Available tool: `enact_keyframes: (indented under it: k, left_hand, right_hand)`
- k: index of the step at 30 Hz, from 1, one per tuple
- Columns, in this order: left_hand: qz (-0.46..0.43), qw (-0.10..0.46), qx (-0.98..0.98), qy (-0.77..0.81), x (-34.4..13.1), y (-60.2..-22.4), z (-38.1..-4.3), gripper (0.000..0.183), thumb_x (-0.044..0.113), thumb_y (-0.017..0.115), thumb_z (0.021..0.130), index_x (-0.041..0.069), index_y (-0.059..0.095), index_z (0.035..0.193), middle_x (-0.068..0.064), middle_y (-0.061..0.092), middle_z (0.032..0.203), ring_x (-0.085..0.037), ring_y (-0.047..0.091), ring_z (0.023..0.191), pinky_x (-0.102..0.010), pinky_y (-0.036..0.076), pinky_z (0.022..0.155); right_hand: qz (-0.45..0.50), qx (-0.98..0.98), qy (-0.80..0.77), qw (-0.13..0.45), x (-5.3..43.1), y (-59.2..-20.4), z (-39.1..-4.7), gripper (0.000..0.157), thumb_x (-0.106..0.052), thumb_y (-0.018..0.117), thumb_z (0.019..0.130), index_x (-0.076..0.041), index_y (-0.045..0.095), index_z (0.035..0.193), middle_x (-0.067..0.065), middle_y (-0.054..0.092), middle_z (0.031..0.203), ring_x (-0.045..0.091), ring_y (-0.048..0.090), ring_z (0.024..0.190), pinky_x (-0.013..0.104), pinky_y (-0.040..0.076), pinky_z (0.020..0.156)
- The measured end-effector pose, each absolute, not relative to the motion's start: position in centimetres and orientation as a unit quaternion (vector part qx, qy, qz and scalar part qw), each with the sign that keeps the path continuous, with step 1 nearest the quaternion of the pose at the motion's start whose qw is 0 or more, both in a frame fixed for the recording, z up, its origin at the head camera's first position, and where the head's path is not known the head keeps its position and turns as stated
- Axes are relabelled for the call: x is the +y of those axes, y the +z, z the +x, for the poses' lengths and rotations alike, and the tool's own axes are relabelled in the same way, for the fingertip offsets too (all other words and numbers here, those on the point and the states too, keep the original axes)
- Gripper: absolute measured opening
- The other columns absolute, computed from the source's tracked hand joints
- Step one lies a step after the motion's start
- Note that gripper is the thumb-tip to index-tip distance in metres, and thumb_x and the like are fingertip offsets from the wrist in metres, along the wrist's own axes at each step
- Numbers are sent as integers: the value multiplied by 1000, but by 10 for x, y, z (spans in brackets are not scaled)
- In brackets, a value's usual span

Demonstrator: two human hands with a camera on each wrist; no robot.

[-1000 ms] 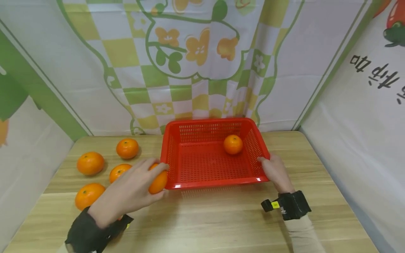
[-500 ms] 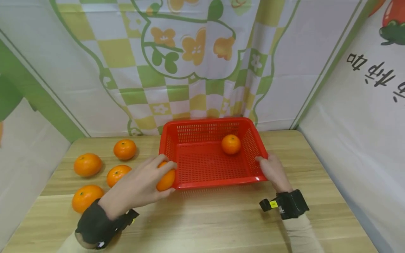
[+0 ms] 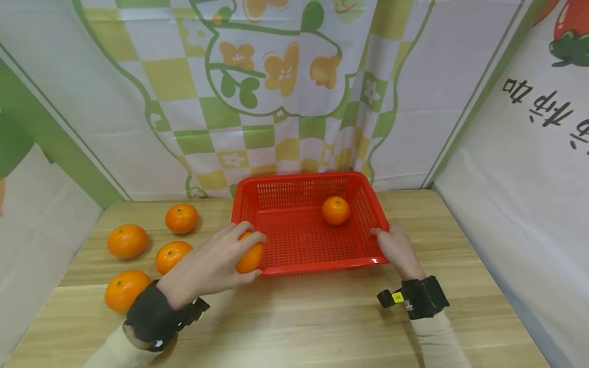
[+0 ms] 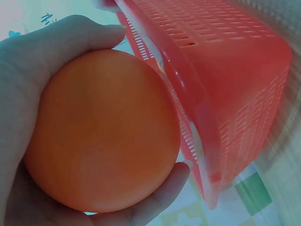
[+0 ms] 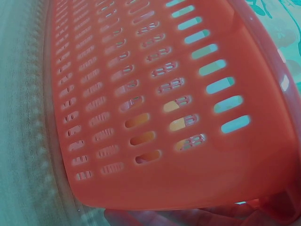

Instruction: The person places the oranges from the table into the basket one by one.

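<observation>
While right fingers (image 3: 380, 234) grip basket edge (image 3: 375, 202), left fingers (image 3: 252, 238) clamp orange (image 3: 250, 259) near opposite edge (image 3: 236, 205), room between.

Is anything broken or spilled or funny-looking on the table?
No, nothing stands out. The red plastic rectangular basket sits upright with no cracks showing, and the round, shiny orange fruits left of it on the light wooden table look whole. The left hand partly hides the held orange fruit.
</observation>
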State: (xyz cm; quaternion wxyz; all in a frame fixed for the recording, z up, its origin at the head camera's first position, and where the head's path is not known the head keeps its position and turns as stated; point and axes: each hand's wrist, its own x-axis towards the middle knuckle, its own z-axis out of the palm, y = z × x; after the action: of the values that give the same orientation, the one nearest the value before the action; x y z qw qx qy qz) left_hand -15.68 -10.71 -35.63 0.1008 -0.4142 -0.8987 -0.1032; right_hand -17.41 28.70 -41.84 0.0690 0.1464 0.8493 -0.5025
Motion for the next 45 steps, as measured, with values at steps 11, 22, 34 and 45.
enact_keyframes:
  k: [11,22,34,45]
  left_hand:
    - [-434,96,-889,-114,-94,-353,-169,51,37,87,82,14,65,121,-3,61,115,-22,58,96,-39,55,88]
    - [-451,75,-883,-106,-77,-347,-177,51,41,85,84,17,64,124,0,59,115,-20,58,98,-35,57,87]
    - [-450,48,-884,-117,-57,-349,-188,50,40,84,85,21,64,127,2,60,116,-19,59,103,-37,55,91]
    - [-452,21,-884,-118,-45,-355,-194,51,39,84,86,20,64,129,0,60,116,-20,59,101,-39,54,91]
  right_hand:
    - [149,846,-507,69,287,-421,-174,44,-25,47,107,5,54,138,20,68,119,25,71,95,27,55,74]
    - [150,842,-513,71,287,-420,-174,45,-25,47,107,4,52,140,20,68,121,25,71,96,27,56,75]
    - [151,847,-506,66,289,-419,-175,44,-25,47,107,5,52,138,20,68,119,25,70,95,27,55,74]
    - [153,846,-507,66,288,-421,-175,44,-26,48,106,5,52,137,20,67,119,28,69,97,27,54,74]
